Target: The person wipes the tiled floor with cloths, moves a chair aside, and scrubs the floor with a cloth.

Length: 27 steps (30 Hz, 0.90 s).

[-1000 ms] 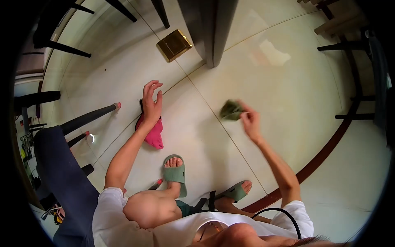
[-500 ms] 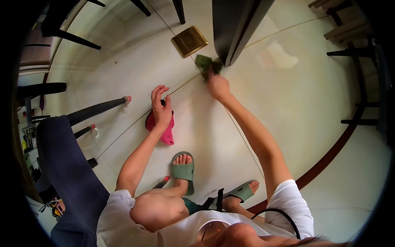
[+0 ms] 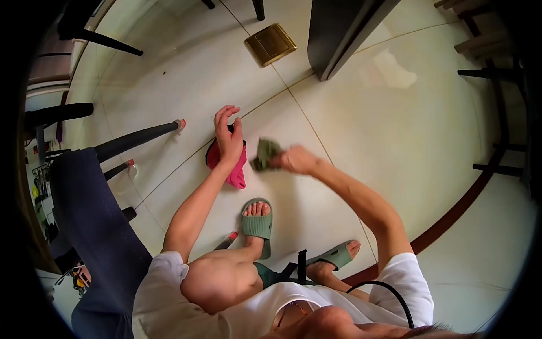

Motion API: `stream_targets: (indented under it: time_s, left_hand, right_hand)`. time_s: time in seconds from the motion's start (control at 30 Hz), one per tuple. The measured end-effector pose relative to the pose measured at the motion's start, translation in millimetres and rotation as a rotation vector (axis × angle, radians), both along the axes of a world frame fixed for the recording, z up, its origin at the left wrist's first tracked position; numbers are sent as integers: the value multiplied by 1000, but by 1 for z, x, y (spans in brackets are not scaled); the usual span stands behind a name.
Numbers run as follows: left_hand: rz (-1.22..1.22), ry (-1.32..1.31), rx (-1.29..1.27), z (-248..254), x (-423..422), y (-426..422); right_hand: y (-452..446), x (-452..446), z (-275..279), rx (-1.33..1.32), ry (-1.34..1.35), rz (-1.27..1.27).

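Observation:
My right hand (image 3: 296,159) grips a crumpled green cloth (image 3: 266,154), slightly blurred, over the pale tiled floor (image 3: 293,198) in the middle of the view. To its left, my left hand (image 3: 228,135) hangs over a pink cloth item (image 3: 236,174) with black edging. The fingers of that hand are curved and apart, with nothing seen between them. Part of the pink item is hidden under the hand and wrist. Whether the left hand touches it cannot be made out.
A gold square plate (image 3: 270,45) is set in the floor beside a dark upright panel (image 3: 339,37). Chair legs (image 3: 138,140) with reddish tips and a dark blue draped chair (image 3: 99,226) stand at left. My green slippers (image 3: 257,226) are below; a dark red floor strip (image 3: 451,219) curves at right.
The green cloth in my right hand went from the right up to the panel's foot, then back down toward the pink item. My left hand stays over the pink item; the view has shifted slightly.

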<state>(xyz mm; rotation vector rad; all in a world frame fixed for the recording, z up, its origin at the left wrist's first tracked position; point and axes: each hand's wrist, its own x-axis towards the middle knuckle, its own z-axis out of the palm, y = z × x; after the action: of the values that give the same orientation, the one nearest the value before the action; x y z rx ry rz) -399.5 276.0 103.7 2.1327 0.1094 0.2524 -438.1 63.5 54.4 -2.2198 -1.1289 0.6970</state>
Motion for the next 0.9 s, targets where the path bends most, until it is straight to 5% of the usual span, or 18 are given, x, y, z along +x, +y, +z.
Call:
stream_targets:
  time_s: [0.07,0.2,0.23,0.3,0.5,0.8,0.9]
  left_hand:
    - [-28,-40,84,-5,3,1]
    - [-62,23,-170,-6,7,-6]
    - [-66,25,-210,-8,9,-9]
    - [-84,22,-240,-12,17,-16]
    - [-178,50,-79,-30,44,-39]
    - [-240,-64,84,-45,62,-63]
    - [-205,-102,57,-49,63,-65]
  right_hand:
    - [-9,-29,20,2,187,61]
    - [-24,-14,45,471,348,-462]
    - [-22,-1,47,591,605,-621]
    - [-25,38,75,469,300,-634]
    - [-15,96,32,322,-19,-995]
    - [-14,101,29,286,37,-982]
    - [-5,108,21,471,35,-969]
